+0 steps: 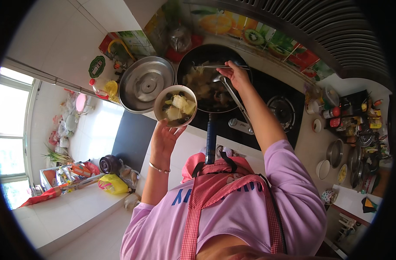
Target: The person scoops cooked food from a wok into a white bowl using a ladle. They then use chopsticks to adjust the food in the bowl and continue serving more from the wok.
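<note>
My left hand (167, 138) grips a bowl (157, 101) from below, beside the near left rim of a dark wok. Pale yellow pieces (178, 109) and dark pieces lie in liquid inside the bowl. My right hand (234, 75) holds a pair of thin chopsticks (207, 66) level over the wok (214, 52), their tips at the pale food (202, 85) on its far left side. A metal ladle (232, 91) rests in the wok, its handle running out over the near right rim, under my right forearm. The wok's blue handle (210, 139) points at my body.
A large metal lid (147, 83) lies left of the wok, with an oil bottle (111, 89) beside it. The black gas stove (263, 86) has a second burner (280, 112) at right. Seasonings and several metal bowls (335, 152) line the right counter. A range hood (334, 35) hangs above.
</note>
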`<state>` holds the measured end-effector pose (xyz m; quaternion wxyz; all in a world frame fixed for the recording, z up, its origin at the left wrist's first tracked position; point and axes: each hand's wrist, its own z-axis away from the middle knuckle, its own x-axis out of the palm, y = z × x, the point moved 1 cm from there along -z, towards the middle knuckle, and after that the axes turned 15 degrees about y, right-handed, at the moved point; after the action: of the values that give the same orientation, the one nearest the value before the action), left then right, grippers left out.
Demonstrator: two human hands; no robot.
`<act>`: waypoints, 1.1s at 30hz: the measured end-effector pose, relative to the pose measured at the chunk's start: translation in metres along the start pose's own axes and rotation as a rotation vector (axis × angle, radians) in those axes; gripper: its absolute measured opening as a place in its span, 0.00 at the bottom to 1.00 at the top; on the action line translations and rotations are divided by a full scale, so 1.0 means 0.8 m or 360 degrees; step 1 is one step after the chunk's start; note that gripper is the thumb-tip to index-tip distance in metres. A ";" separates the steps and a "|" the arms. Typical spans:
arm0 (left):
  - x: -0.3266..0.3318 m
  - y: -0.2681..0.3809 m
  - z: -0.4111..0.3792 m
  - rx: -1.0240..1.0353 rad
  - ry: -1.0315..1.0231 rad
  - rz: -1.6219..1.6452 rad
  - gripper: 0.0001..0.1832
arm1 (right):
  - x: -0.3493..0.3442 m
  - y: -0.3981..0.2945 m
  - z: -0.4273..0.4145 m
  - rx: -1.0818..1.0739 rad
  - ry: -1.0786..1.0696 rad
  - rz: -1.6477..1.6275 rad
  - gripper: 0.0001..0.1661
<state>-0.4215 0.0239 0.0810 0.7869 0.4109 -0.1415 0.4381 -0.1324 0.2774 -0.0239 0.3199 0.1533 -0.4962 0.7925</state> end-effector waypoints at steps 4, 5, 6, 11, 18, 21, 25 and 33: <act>0.001 -0.004 -0.011 -0.0024 -0.0035 0.0022 0.23 | 0.006 -0.020 0.011 -0.0071 -0.0059 -0.0018 0.13; 0.002 -0.005 -0.014 -0.0023 -0.0053 0.0013 0.23 | 0.008 -0.027 0.015 -0.0096 -0.0053 -0.0013 0.13; 0.004 -0.007 -0.019 -0.0026 -0.0029 0.0000 0.23 | 0.010 -0.035 0.018 -0.0124 -0.0028 -0.0004 0.13; 0.010 -0.012 -0.035 -0.0022 -0.0069 -0.0024 0.22 | 0.022 -0.070 0.037 -0.0273 -0.0084 -0.0023 0.12; 0.019 -0.019 -0.060 0.0013 -0.0002 -0.0044 0.21 | 0.038 -0.114 0.058 -0.0410 -0.0124 -0.0025 0.12; 0.022 -0.024 -0.069 -0.0008 -0.0036 -0.0020 0.20 | 0.048 -0.132 0.072 -0.0436 -0.0113 -0.0031 0.12; 0.024 -0.027 -0.078 -0.0022 -0.0038 -0.0025 0.20 | 0.067 -0.158 0.097 -0.0501 -0.0113 -0.0067 0.13; 0.032 -0.035 -0.091 -0.0061 -0.0019 -0.0048 0.20 | 0.117 -0.216 0.156 -0.0694 -0.0241 -0.0058 0.11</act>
<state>-0.3941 0.0872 0.0362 0.8002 0.4005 -0.1485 0.4209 -0.0978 0.2526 0.2050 0.3216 0.1486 -0.6755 0.6467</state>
